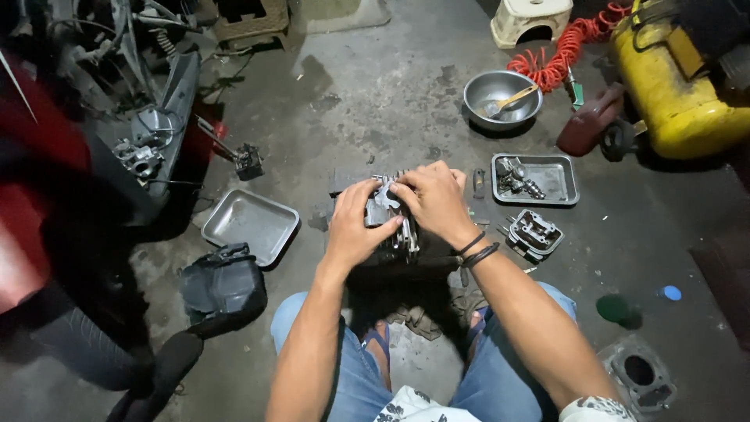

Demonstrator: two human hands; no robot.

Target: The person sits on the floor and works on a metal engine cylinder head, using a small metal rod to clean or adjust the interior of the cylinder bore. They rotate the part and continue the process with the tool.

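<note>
A finned metal engine cylinder block (388, 227) rests on the concrete floor between my knees. My left hand (355, 223) grips its left side, fingers wrapped over the fins. My right hand (433, 199) is closed over the top right of the same block, fingertips pressing a small part at its top centre. Black bands circle my right wrist. What sits under my right fingertips is hidden.
An empty steel tray (250, 225) lies to the left, a tray with small parts (539, 178) to the right, a cylinder head (533, 232) beside it. A metal bowl with a spoon (501, 99), red coiled hose (566, 47), yellow compressor tank (676, 86) and a stripped motorcycle (117, 141) surround me.
</note>
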